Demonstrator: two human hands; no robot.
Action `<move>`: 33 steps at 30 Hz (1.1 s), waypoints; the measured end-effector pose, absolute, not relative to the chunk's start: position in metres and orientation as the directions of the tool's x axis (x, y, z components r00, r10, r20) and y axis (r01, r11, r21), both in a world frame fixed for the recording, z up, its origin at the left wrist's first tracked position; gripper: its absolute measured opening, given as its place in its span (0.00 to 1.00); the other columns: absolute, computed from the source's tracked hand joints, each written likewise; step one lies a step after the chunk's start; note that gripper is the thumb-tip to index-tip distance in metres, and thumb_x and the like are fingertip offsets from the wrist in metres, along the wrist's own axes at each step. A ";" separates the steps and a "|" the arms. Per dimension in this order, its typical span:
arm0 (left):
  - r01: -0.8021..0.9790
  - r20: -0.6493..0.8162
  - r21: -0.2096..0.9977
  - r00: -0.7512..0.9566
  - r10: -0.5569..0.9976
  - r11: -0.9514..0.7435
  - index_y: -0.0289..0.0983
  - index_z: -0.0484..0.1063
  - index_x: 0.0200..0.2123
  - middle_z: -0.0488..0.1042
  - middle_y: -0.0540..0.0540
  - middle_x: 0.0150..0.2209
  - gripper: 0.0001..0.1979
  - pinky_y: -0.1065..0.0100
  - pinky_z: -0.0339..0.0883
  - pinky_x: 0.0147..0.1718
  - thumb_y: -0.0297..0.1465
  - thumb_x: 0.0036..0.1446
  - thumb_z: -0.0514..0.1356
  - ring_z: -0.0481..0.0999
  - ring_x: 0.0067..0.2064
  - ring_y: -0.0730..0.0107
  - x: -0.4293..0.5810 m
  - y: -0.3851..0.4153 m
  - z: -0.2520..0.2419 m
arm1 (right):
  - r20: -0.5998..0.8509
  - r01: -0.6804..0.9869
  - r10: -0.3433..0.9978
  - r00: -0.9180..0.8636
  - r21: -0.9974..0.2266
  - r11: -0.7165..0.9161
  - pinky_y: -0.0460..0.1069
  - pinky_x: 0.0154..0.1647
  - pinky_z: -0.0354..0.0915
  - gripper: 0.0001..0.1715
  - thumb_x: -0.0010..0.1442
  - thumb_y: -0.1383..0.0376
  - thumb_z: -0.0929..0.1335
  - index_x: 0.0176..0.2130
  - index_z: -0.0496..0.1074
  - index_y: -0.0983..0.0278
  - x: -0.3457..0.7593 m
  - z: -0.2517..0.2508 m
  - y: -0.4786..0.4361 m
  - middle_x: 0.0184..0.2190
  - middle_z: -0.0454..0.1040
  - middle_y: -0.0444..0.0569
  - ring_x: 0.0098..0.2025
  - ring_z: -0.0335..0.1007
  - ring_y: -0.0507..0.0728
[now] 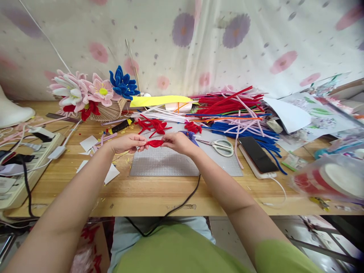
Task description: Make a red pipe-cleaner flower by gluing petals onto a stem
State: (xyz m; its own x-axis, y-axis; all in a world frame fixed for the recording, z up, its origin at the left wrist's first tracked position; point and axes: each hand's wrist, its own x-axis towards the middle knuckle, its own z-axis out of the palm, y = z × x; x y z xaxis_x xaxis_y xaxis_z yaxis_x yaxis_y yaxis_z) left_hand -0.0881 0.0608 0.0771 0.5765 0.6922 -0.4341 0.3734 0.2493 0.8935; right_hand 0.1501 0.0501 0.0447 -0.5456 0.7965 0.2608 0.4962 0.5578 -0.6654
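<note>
Both of my hands meet above a grey cutting mat (159,165) on the wooden table. My left hand (127,143) and my right hand (178,142) each pinch one end of a short red pipe-cleaner loop (155,143), fingers closed on it. Just behind the hands lies a small heap of bent red pipe-cleaner pieces (152,125), and a second little red clump (193,127). White-handled scissors (220,146) rest on the mat right of my right hand.
A big pile of red, blue, pink and white pipe cleaners (236,110) fills the back right. A phone (257,153) charges beside it. A basket of finished flowers (91,94) stands back left, a power strip (25,163) at the left edge, tape rolls (332,178) at right.
</note>
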 end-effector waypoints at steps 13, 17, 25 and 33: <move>0.473 -0.421 0.873 0.608 0.673 0.119 0.35 0.76 0.24 0.67 0.47 0.20 0.12 0.77 0.53 0.13 0.39 0.47 0.65 0.62 0.19 0.78 -0.088 0.060 0.081 | 0.151 0.532 0.749 -0.645 -0.615 0.582 0.46 0.30 0.51 0.08 0.53 0.63 0.71 0.28 0.71 0.65 0.149 0.050 0.050 0.22 0.67 0.41 0.25 0.56 0.48; 0.488 -0.427 0.868 0.633 0.646 0.095 0.34 0.74 0.25 0.67 0.48 0.21 0.12 0.78 0.53 0.14 0.38 0.50 0.63 0.61 0.20 0.79 -0.086 0.061 0.081 | 0.123 0.519 0.731 -0.671 -0.627 0.581 0.45 0.29 0.48 0.14 0.53 0.64 0.70 0.22 0.65 0.66 0.149 0.050 0.053 0.19 0.61 0.39 0.24 0.52 0.47; 0.493 -0.452 0.859 0.606 0.654 0.137 0.34 0.73 0.24 0.68 0.48 0.22 0.12 0.79 0.53 0.14 0.38 0.48 0.64 0.62 0.20 0.79 -0.086 0.068 0.081 | 0.199 0.418 0.659 -0.725 -0.634 0.651 0.45 0.27 0.47 0.17 0.55 0.65 0.67 0.20 0.58 0.65 0.150 0.042 0.063 0.18 0.57 0.39 0.23 0.50 0.47; 0.429 -0.436 0.882 0.581 0.688 0.197 0.34 0.75 0.23 0.67 0.47 0.19 0.10 0.79 0.50 0.12 0.35 0.45 0.66 0.61 0.18 0.79 -0.082 0.069 0.086 | 0.160 0.335 0.705 -0.690 -0.793 0.508 0.44 0.27 0.55 0.12 0.54 0.64 0.67 0.23 0.63 0.65 0.151 0.037 0.068 0.20 0.67 0.42 0.24 0.63 0.48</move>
